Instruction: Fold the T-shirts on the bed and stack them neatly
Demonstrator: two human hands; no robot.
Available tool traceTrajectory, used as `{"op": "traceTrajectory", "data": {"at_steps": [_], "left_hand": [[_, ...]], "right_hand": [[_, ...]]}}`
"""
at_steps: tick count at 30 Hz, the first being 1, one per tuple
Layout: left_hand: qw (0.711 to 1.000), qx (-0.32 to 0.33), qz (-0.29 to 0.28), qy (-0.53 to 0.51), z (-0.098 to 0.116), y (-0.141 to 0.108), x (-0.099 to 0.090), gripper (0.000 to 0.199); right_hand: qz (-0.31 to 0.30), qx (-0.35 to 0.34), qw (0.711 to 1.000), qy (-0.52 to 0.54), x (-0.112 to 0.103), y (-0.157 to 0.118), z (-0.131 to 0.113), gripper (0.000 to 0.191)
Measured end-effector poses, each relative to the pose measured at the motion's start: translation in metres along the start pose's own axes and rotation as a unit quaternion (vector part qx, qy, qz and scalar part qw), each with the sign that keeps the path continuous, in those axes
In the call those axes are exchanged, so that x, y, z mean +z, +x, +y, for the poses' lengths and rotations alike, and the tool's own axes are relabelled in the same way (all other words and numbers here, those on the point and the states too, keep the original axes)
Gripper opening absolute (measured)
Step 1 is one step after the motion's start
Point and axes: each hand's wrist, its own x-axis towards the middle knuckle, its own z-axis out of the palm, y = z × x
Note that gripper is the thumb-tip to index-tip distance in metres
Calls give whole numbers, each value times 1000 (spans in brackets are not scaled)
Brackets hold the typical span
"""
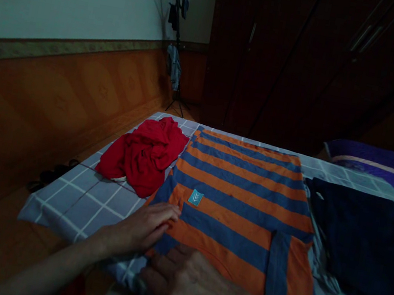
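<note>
An orange and blue striped shirt (235, 190) lies spread out on a bed with a grey checked cover, a small teal patch (195, 197) on its chest. My left hand (149, 223) is at its left sleeve, with fingers closed on the cloth. Close by, my right hand (189, 278) curls over the shirt's near edge by the collar; its fingertips are partly hidden. On the right, one sleeve (280, 269) is folded inward over the body of the shirt.
A crumpled red garment (146, 154) rests left of the shirt on the checked cover (103, 204). Folded dark navy clothing (364, 238) is stacked at the right. Beyond stand a coat rack (179, 22) and a dark wardrobe (274, 54). Purple bedding (388, 163) shows far right.
</note>
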Motion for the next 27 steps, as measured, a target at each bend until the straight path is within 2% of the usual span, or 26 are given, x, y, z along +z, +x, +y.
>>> {"op": "traceTrajectory", "data": {"at_steps": [2, 4, 8, 11, 13, 16, 20, 27], "left_hand": [[998, 10, -54, -22, 3, -1, 1, 32], [998, 0, -57, -41, 3, 2, -9, 26], [998, -51, 42, -15, -12, 23, -45, 20], [992, -81, 93, 41, -34, 48, -57, 20], [984, -98, 133, 64, -49, 61, -53, 19], [970, -119, 203, 68, -64, 68, -36, 22], [965, -120, 228, 47, -75, 60, -17, 30], [974, -99, 190, 80, -81, 58, -11, 37]], "right_hand": [[5, 52, 998, 40, -5, -11, 5, 24], [9, 107, 992, 60, -7, -18, 13, 15], [25, 158, 987, 32, -1, -17, 30, 14], [68, 198, 978, 14, 2, -3, 46, 16], [107, 269, 957, 12, 1, 9, 60, 19], [155, 359, 920, 12, 2, 28, 85, 22], [180, 349, 920, 12, 16, 48, 113, 22], [229, 348, 908, 38, 44, 55, 128, 14]]}}
